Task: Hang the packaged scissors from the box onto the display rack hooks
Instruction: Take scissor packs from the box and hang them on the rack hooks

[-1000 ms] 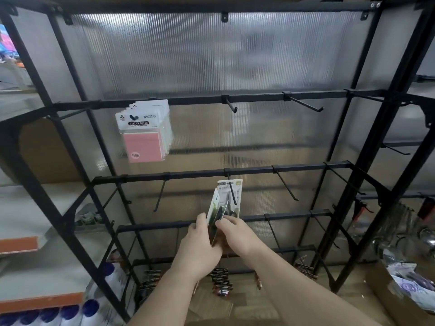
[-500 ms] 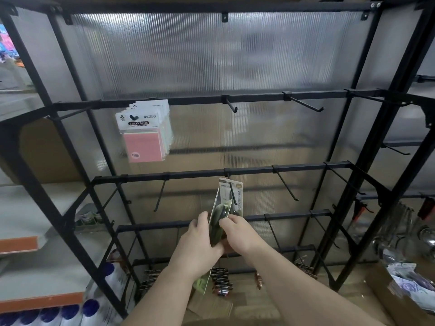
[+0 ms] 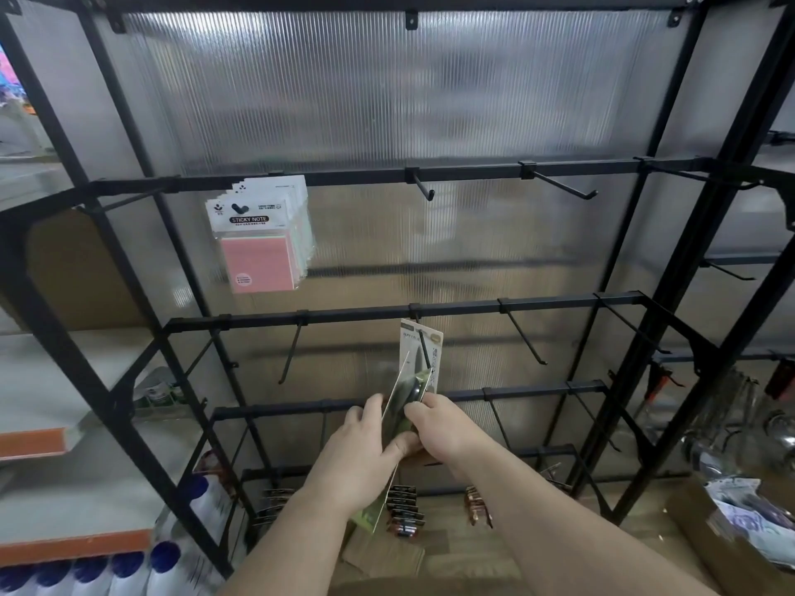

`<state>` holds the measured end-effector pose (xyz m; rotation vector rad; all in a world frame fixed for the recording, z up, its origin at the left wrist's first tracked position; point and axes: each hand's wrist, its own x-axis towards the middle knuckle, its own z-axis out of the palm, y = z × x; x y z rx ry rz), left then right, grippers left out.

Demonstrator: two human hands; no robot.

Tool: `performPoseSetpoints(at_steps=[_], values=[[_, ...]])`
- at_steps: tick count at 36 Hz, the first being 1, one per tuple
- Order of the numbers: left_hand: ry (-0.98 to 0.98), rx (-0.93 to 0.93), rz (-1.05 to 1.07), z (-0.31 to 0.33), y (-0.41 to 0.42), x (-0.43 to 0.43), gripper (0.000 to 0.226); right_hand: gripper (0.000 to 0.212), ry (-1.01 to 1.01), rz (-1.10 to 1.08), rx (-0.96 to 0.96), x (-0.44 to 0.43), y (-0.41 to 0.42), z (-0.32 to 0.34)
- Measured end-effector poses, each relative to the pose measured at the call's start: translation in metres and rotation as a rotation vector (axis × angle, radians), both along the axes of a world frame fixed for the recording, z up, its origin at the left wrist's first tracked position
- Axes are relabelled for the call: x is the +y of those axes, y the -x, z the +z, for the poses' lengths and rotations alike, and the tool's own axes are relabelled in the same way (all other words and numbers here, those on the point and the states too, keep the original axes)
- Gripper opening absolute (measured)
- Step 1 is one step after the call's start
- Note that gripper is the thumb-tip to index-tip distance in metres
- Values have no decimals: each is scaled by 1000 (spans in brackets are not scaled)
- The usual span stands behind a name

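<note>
One scissors pack [image 3: 436, 354] sits on the centre hook [image 3: 423, 350]. Left hand [image 3: 357, 449] and right hand [image 3: 447, 428] pinch a second pack [image 3: 395, 397] (other hooks [image 3: 524, 333] bare).

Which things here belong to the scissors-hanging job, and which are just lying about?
Job: hung scissors pack, held scissors pack, hook, left hand, right hand.
Lying about: sticky notes, blue-capped bottles, batteries, metal utensils.

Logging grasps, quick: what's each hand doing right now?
Left hand: grips a tilted scissors pack.
Right hand: pinches the hooked pack at its lower end.
</note>
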<state>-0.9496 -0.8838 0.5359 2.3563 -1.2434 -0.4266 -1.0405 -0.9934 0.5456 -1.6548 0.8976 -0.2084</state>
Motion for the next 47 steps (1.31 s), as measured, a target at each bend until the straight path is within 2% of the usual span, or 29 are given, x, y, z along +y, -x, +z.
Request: performPoseSetpoints(at_steps=[7, 14, 18, 30, 41, 47], values=[[2, -63, 35, -2, 0, -4, 53, 28, 27, 23, 25, -2, -2, -3], [-61, -153, 81, 0, 0, -3, 63, 23, 116, 71, 69, -4, 1, -3], [-69, -157, 106, 0, -4, 0, 61, 19, 194, 120, 141, -6, 5, -2], [-89, -207, 179, 7, -1, 4, 61, 30, 463, 117, 271, -15, 11, -15], [-109, -240, 194, 9, 1, 6, 59, 33, 494, 59, 218, -20, 17, -21], [-90, -241, 195, 7, -2, 4, 58, 26, 439, 28, 159, -26, 17, -18]])
